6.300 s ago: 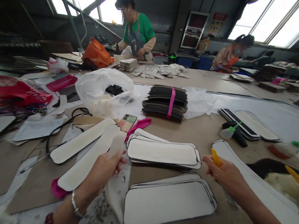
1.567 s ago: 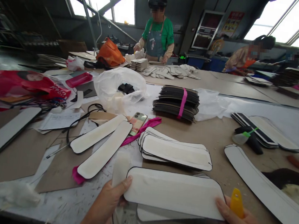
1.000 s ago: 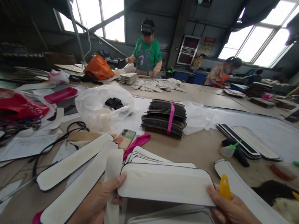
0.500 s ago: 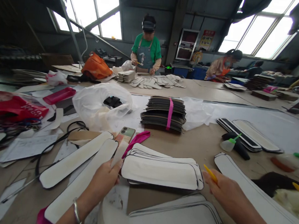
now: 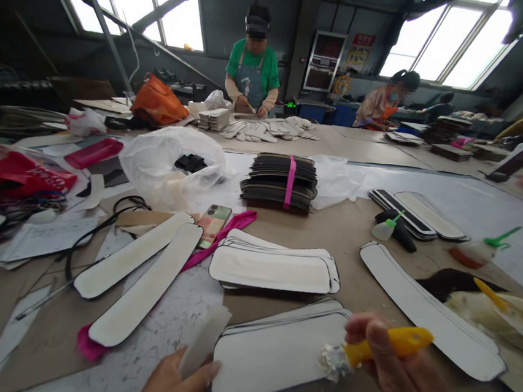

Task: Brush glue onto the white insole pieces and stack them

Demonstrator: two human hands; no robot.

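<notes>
My right hand (image 5: pixel 393 363) grips a yellow-handled brush (image 5: pixel 380 348), its bristles caked with white paste. The bristle end is over the right part of the near stack of white panels (image 5: pixel 274 351); I cannot tell whether it touches. At the stack's left edge is my left hand (image 5: pixel 179 379), closed on a pale, slightly see-through strip (image 5: pixel 205 338) that points up and away. Its thumb reaches the near stack's edge. Just beyond lies another stack of dark-edged white panels (image 5: pixel 273 270).
Two long white pieces (image 5: pixel 146 283) lie to the left, near a phone (image 5: pixel 214 223) and a pink ribbon (image 5: pixel 240 220). A banded stack of dark pieces (image 5: pixel 267 181) stands farther back. At right are a curved white piece (image 5: pixel 435 314) and a second yellow-handled tool (image 5: pixel 490 293). Co-workers stand beyond.
Both hands have come down and nearer, from the middle stack to the near stack. The brush's bristles, hidden before, now show over the near panels. My view has tilted slightly down.
</notes>
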